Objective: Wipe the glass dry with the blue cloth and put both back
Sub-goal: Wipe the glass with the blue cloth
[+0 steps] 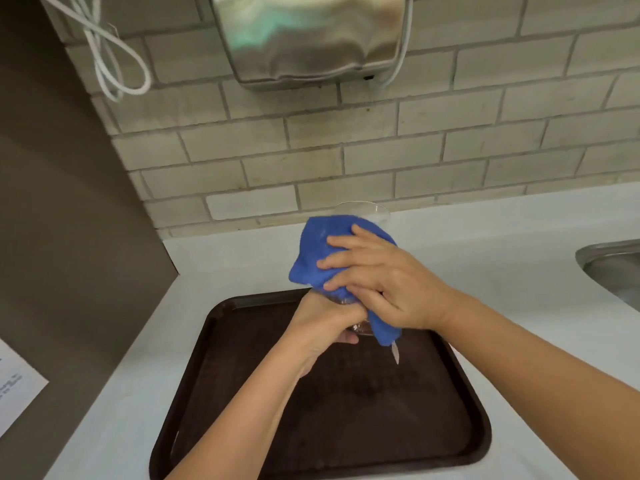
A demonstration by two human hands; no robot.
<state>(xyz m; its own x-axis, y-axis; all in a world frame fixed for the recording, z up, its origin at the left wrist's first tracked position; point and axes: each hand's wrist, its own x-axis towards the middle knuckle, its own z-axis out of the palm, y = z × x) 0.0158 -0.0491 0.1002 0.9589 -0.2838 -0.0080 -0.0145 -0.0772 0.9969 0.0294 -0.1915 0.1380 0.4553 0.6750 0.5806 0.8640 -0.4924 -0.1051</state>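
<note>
A clear drinking glass (367, 210) is held up above the brown tray (221, 344), tilted away from me, with only its rim and a bit of its base showing. My left hand (322, 323) grips the glass at its base. The blue cloth (311, 258) is wrapped around the glass's side, and my right hand (377, 278) presses it there with fingers spread over the cloth. A white tag hangs from the cloth's lower corner.
The tray lies on a white counter (221, 258) against a tiled wall. A steel sink (613, 268) sits at the right edge. A metal hand dryer (308, 39) with white cables hangs overhead. A brown panel stands on the left.
</note>
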